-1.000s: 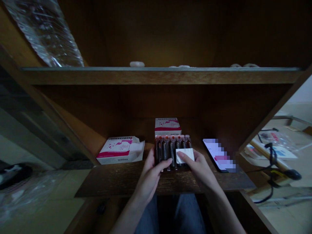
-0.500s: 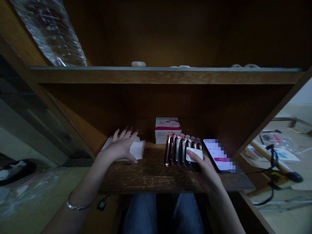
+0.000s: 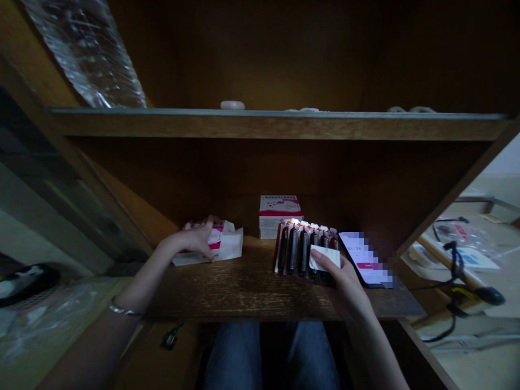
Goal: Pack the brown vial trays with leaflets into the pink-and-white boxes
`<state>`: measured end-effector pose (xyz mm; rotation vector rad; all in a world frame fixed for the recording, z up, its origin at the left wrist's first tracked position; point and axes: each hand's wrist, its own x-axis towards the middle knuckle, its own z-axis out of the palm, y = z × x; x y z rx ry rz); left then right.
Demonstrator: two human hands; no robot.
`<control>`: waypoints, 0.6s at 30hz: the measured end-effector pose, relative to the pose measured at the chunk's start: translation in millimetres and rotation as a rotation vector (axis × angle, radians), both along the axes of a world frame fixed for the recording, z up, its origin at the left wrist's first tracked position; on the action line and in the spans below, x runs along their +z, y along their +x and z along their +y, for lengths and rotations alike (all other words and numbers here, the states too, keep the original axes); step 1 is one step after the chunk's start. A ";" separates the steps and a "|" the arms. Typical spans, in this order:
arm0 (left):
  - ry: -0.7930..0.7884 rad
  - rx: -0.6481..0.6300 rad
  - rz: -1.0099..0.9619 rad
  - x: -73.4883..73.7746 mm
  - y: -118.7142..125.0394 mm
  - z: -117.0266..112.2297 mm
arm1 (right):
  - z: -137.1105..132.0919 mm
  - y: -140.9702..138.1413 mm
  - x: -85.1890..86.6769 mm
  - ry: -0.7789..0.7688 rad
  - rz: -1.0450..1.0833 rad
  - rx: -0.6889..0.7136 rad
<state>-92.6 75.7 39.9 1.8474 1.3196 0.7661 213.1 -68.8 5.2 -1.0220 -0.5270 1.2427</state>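
Note:
My right hand (image 3: pixel 339 271) pinches a tray of dark brown vials (image 3: pixel 303 246), with the thumb pressing a small white paper label or card (image 3: pixel 325 258) against it. On the left of the shelf, my left hand (image 3: pixel 195 241) curls around a pink-and-white carton (image 3: pixel 215 236). White paper or open carton flaps (image 3: pixel 231 244) stick out on the carton's right; which of the two I cannot tell. Most of the carton is hidden under the hand. Another pink-and-white box (image 3: pixel 279 214) stands behind the vial tray.
A lit phone (image 3: pixel 365 260) lies right of my right hand. The wooden shelf (image 3: pixel 227 295) has a board (image 3: pixel 276 127) above it, bearing a small white round object (image 3: pixel 232 105). A plastic-wrapped item (image 3: pixel 87 54) stands at upper left. A cabinet side (image 3: pixel 450 200) bounds the right.
My left hand has gone from spread fingers over the white paper to curled fingers on the carton, whose pink print now shows. The vial tray has barely moved, its tops now catching light.

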 end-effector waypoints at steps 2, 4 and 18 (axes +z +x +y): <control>-0.003 -0.010 0.128 1.6 2.2 0.9 | 0.2 1.1 -0.7 -0.001 -0.013 -0.012; 0.033 -0.062 0.280 4.5 12.4 -7.5 | 1.5 0.7 -0.6 0.014 -0.021 -0.033; 0.757 -0.051 0.746 19.0 94.3 -99.5 | -1.6 -22.6 9.4 0.154 -0.508 -0.209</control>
